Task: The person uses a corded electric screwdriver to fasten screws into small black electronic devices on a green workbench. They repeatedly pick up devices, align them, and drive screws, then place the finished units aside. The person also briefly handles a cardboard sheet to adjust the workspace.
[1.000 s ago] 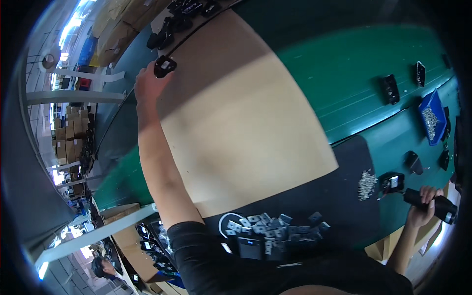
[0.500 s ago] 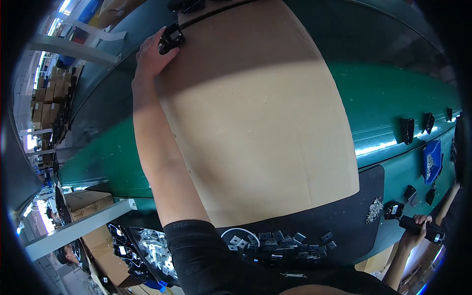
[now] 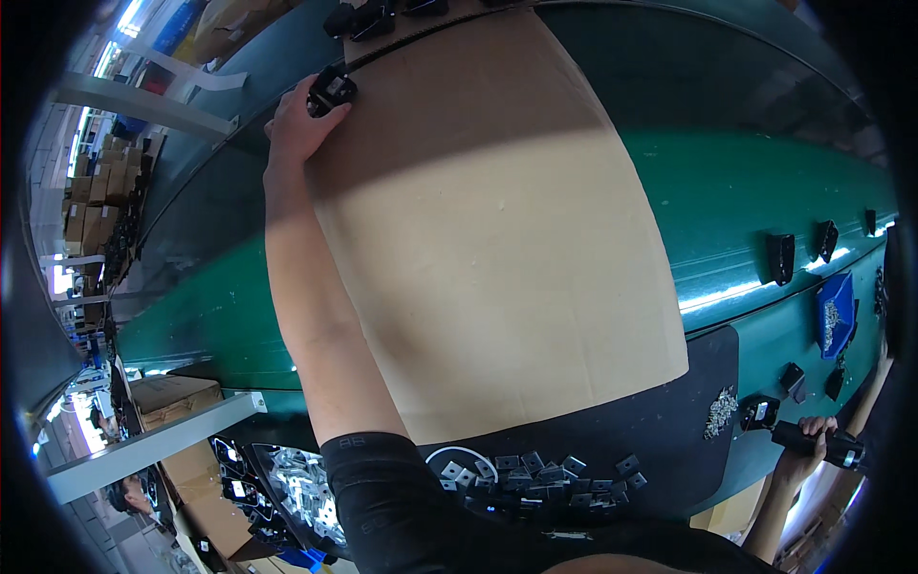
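Landmark: a large tan cardboard sheet [image 3: 497, 239] lies across the green tabletop [image 3: 755, 191]; every place below is given against it.

Bin, off the sheet's near left corner: a container of pale metal pieces [image 3: 304, 488] sits low beside stacked cartons.

Left hand [image 3: 298, 124], at the sheet's far left corner: the arm stretches the sheet's whole left edge, the fingers closed on a small black part [image 3: 332, 88] resting just at the corner.

Change over the last second: the hand and the black part sat at this same corner a second ago and half a second ago; only the head view has swung, so the sheet now fills more of the picture. The grip reads as held, not released.

Far edge of the sheet: more black parts [image 3: 368, 17] line up beyond it, near the held one.

Near edge of the sheet: a dark mat [image 3: 669, 421] carries a scatter of small square plates [image 3: 535, 474] and a heap of screws [image 3: 719, 411].

Right hand [image 3: 808, 440], well off the sheet's near right corner: fingers wrapped around a black power screwdriver [image 3: 832, 446], beside a black part [image 3: 760, 411].

Right of the sheet: black parts [image 3: 781, 256] and a blue tray [image 3: 834, 311] ride the tabletop.
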Demonstrator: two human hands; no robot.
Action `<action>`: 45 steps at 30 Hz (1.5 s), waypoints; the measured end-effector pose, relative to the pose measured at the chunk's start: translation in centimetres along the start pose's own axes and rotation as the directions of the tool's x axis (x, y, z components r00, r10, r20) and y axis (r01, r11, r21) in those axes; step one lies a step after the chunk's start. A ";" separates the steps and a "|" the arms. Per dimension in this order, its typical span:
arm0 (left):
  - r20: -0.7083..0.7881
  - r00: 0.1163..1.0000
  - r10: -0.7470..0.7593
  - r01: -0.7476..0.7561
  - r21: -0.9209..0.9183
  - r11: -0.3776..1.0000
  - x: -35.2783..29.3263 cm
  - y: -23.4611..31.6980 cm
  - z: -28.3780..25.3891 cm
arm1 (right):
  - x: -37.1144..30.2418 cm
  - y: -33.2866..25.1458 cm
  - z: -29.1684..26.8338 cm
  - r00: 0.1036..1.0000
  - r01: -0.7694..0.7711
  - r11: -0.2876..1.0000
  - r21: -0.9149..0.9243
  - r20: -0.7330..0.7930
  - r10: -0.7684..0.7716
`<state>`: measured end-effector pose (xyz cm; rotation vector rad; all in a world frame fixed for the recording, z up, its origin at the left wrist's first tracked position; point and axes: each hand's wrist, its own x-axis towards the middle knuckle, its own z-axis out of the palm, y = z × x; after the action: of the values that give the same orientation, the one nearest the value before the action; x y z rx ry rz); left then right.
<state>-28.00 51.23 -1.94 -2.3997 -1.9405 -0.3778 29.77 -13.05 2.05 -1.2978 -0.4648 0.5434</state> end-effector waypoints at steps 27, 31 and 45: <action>-0.027 0.984 0.173 -0.175 -0.105 0.979 -2.0 -0.2 -0.4 | 0.3 0.6 -1.3 1.000 0.017 1.000 -0.011 0.019 -0.017; -0.041 0.981 0.190 -0.192 -0.064 0.979 -2.0 0.9 -0.4 | 0.4 0.5 -0.4 1.000 0.024 0.999 -0.023 0.021 -0.024; -0.276 0.916 0.292 -0.331 -0.106 0.938 -3.1 -0.1 -5.9 | -1.1 1.1 -0.2 0.998 0.059 0.994 0.087 0.018 -0.061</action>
<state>-29.69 47.27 3.10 -2.5413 -1.4381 -0.7969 28.90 -13.68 0.89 -1.1926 -0.4908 0.5214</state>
